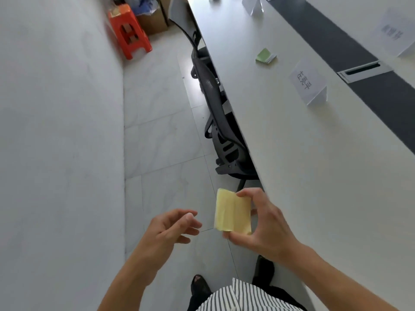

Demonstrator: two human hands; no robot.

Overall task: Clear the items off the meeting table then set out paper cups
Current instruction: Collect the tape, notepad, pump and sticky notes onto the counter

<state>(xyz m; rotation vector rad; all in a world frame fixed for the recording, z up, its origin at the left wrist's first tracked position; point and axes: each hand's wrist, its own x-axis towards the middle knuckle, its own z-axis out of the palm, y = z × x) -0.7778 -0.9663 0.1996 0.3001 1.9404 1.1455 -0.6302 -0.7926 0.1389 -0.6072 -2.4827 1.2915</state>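
Risk of dropping: right hand (267, 223) pinches yellow note pad (232, 211) by its edges over the floor beside meeting table (314, 164), left hand (173, 230) loosely open, empty; loose sheets could slip.

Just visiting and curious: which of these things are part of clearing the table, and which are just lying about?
Job: yellow note pad, held in right hand; green note pad and name card on the meeting table.
Lying about: orange stool, cardboard box, office chair.
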